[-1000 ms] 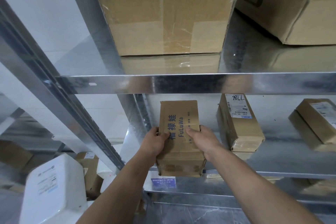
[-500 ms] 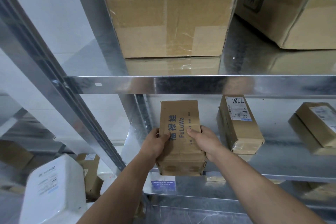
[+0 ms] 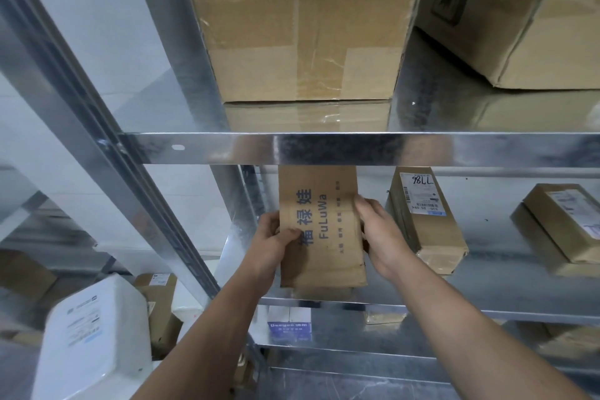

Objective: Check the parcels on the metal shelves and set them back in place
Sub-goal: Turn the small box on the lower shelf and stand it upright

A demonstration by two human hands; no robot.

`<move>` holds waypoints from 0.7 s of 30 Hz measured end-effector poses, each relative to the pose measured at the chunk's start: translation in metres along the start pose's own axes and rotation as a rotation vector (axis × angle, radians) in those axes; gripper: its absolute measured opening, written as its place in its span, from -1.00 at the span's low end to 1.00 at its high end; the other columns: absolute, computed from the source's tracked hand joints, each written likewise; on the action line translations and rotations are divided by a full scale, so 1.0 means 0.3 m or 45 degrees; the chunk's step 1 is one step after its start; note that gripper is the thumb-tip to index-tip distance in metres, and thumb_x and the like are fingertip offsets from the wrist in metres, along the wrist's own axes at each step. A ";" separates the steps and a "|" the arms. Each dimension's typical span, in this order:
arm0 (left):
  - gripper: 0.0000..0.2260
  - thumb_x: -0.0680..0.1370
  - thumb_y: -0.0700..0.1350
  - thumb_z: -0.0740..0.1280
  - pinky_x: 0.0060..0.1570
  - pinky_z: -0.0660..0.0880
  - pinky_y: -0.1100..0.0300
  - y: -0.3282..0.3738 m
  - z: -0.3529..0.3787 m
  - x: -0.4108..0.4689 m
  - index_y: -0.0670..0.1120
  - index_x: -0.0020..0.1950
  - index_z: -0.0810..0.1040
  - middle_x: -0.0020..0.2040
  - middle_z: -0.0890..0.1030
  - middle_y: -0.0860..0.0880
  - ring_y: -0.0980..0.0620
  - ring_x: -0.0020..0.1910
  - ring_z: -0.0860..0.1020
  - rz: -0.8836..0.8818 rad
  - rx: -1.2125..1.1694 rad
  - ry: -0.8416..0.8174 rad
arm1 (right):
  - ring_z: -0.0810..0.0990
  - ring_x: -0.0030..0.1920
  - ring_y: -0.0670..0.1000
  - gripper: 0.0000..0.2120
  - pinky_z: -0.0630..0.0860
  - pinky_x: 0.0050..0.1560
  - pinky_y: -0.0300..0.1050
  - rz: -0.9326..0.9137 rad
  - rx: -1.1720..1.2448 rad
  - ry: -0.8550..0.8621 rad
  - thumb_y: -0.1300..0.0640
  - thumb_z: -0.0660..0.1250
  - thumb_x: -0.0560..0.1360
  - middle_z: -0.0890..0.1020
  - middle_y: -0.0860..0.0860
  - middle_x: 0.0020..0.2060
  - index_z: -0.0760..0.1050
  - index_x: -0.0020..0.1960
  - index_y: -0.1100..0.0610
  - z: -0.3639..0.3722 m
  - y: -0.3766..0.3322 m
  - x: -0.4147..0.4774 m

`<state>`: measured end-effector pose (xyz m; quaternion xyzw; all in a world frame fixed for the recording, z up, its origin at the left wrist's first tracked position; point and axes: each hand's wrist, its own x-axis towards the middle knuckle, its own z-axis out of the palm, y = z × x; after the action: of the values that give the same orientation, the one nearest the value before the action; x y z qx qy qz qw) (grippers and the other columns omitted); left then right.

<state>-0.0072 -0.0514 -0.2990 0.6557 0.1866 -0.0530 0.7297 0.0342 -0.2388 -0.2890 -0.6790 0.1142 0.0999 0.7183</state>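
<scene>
The box (image 3: 319,230) bears blue print running lengthwise: "福禄娃" and "FuLuWa", beside a row of smaller characters too fine to read. At its 3 o'clock, a parcel (image 3: 431,237) has a white label (image 3: 420,193) with "98LL" handwritten, as seen. At 6 o'clock, a blue tag (image 3: 289,326) seems to begin "Deegee".

Head-worn camera looks forward and down, close to metal shelves (image 3: 357,149).

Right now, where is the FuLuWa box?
Head view, centre: the FuLuWa box is at the middle shelf's left end, gripped between the left hand and right hand, left of a labelled parcel.
</scene>
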 end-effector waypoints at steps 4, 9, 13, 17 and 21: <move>-0.60 0.51 -0.05 0.36 0.01 0.47 0.03 0.020 -0.009 -0.007 0.01 0.33 0.41 0.11 0.63 -0.04 -0.07 0.12 0.58 0.035 -0.069 -0.057 | 0.64 0.20 0.07 -0.62 0.45 0.41 0.16 0.066 0.092 0.022 -0.22 0.16 0.68 0.73 0.03 0.09 0.58 0.20 0.02 -0.013 -0.030 0.006; -0.66 0.68 0.13 0.16 0.07 0.51 -0.04 0.056 -0.010 -0.015 -0.03 0.33 0.52 0.04 0.69 -0.03 -0.09 0.06 0.62 0.006 -0.201 -0.015 | 0.65 0.20 0.11 -0.54 0.47 0.39 0.21 0.072 0.121 0.044 -0.25 0.11 0.68 0.70 0.09 0.15 0.53 0.30 0.06 -0.013 -0.053 0.003; -0.44 0.65 0.33 0.03 0.03 0.47 -0.02 0.087 -0.027 -0.003 -0.06 0.21 0.60 -0.14 0.72 0.02 -0.05 -0.03 0.65 -0.028 -0.164 -0.035 | 0.67 0.12 0.11 -0.54 0.57 0.21 0.11 0.113 0.138 0.024 -0.31 0.11 0.66 0.73 0.10 0.02 0.56 0.26 -0.03 -0.021 -0.067 -0.007; -0.28 0.57 0.44 0.09 0.20 0.53 -0.11 0.106 -0.036 -0.001 -0.16 0.23 0.59 -0.12 0.72 -0.04 -0.09 -0.02 0.68 -0.079 -0.037 -0.008 | 0.68 0.08 0.12 -0.56 0.57 0.07 0.04 0.155 0.139 -0.055 -0.35 0.17 0.61 0.74 0.08 -0.03 0.57 0.24 -0.08 -0.021 -0.071 -0.024; -0.39 0.49 0.47 0.20 0.31 0.49 -0.19 0.132 -0.031 -0.014 0.04 0.23 0.66 0.08 0.73 -0.08 -0.16 0.14 0.66 -0.142 0.067 -0.027 | 0.67 0.06 0.14 -0.44 0.58 -0.01 0.05 0.184 0.055 -0.119 -0.42 0.28 0.52 0.71 0.10 0.02 0.55 0.27 -0.02 -0.025 -0.093 -0.025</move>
<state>-0.0002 -0.0376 -0.2610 0.6626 0.2138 -0.1054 0.7101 0.0350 -0.2479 -0.2606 -0.6480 0.1314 0.1807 0.7281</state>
